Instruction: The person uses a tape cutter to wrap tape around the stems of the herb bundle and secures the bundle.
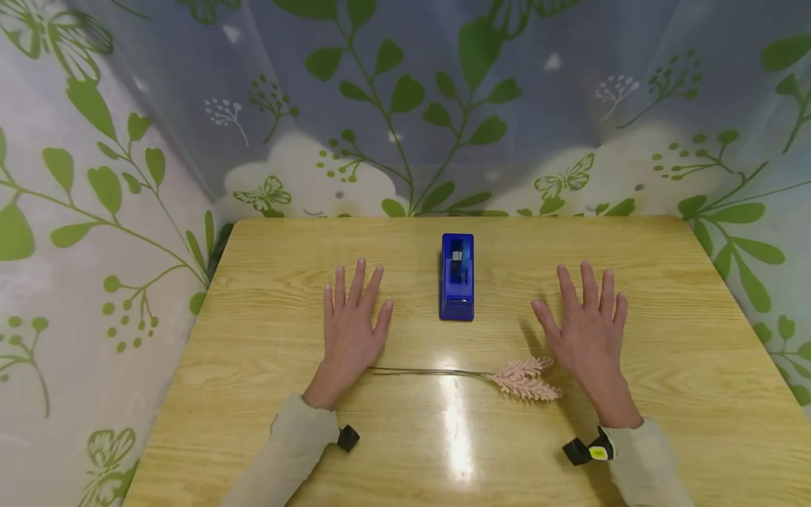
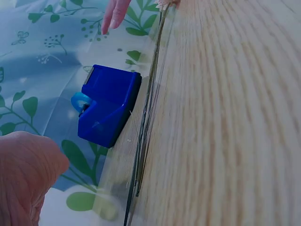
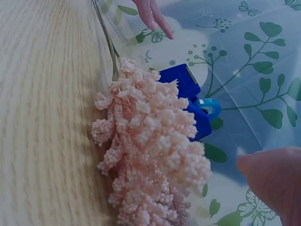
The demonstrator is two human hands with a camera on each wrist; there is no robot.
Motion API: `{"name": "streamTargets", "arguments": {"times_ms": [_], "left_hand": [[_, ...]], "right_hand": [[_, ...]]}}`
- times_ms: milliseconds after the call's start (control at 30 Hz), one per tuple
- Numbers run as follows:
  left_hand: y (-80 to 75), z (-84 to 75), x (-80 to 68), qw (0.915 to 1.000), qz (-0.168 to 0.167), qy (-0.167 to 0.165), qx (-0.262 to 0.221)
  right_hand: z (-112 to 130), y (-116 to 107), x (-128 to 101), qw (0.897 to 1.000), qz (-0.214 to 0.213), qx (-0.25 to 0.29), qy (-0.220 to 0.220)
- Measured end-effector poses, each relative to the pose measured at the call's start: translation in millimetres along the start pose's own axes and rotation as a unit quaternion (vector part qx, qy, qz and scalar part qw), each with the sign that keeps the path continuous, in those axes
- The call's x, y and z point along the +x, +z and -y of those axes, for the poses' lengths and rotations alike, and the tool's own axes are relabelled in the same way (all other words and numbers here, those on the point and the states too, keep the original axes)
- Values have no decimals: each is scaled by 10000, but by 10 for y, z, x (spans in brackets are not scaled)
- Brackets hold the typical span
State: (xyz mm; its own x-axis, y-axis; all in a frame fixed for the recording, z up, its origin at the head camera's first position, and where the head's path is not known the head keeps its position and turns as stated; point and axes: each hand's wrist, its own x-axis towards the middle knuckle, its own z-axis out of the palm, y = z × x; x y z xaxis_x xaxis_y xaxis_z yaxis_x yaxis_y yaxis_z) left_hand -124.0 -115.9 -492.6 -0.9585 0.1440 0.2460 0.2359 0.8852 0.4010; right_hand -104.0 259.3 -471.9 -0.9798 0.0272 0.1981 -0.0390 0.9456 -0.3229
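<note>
Left hand: one left hand point(image 1: 352, 325) lies palm down on the surface point(image 1: 684, 296), fingers straight and slightly spread, holding nothing.
Right hand: one right hand point(image 1: 586, 329) lies palm down on the surface, fingers straight and slightly spread, holding nothing.
Count: two hands, one flower sprig, one tape dispenser.
Flower sprig: one pink artificial flower sprig point(image 1: 524, 378) lies flat across the surface, nearer the person than both hands. Its thin stem point(image 1: 431, 371) runs toward the left hand, and its end lies just beside the heel of that hand; whether they touch cannot be told. The pink head lies just beside the heel of the right hand; contact cannot be told. In the right wrist view the flower sprig point(image 3: 150, 155) fills the foreground.
Tape dispenser: one blue tape dispenser point(image 1: 457, 277) stands upright between the two hands, apart from both and beyond the stem. The left wrist view shows the tape dispenser point(image 2: 109, 104) carrying a light blue roll core.
Sleeves: both forearms wear light beige sleeves point(image 1: 294, 451).
Surround: a curtain point(image 1: 405, 105) printed with green leaves and butterflies hangs around the surface.
</note>
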Motion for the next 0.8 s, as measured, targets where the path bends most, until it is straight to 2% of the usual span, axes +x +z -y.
{"name": "streamTargets", "arguments": {"times_ms": [200, 400, 500, 633, 800], "left_hand": [[-14, 7, -6, 10000, 38, -32, -16], [-22, 20, -27, 10000, 20, 34, -4], [-21, 15, -34, 9996, -41, 250, -159], [-15, 10, -35, 9962, -197, 594, -612], [-31, -47, -83, 9899, -62, 561, -1297]], "right_hand": [[40, 0, -2, 10000, 28, 1, -29], [120, 26, -14, 9989, -223, 320, -278], [228, 48, -53, 9968, -319, 443, -588], [415, 96, -127, 9919, -198, 447, -1176], [676, 189, -246, 9765, 222, 306, -2122]]}}
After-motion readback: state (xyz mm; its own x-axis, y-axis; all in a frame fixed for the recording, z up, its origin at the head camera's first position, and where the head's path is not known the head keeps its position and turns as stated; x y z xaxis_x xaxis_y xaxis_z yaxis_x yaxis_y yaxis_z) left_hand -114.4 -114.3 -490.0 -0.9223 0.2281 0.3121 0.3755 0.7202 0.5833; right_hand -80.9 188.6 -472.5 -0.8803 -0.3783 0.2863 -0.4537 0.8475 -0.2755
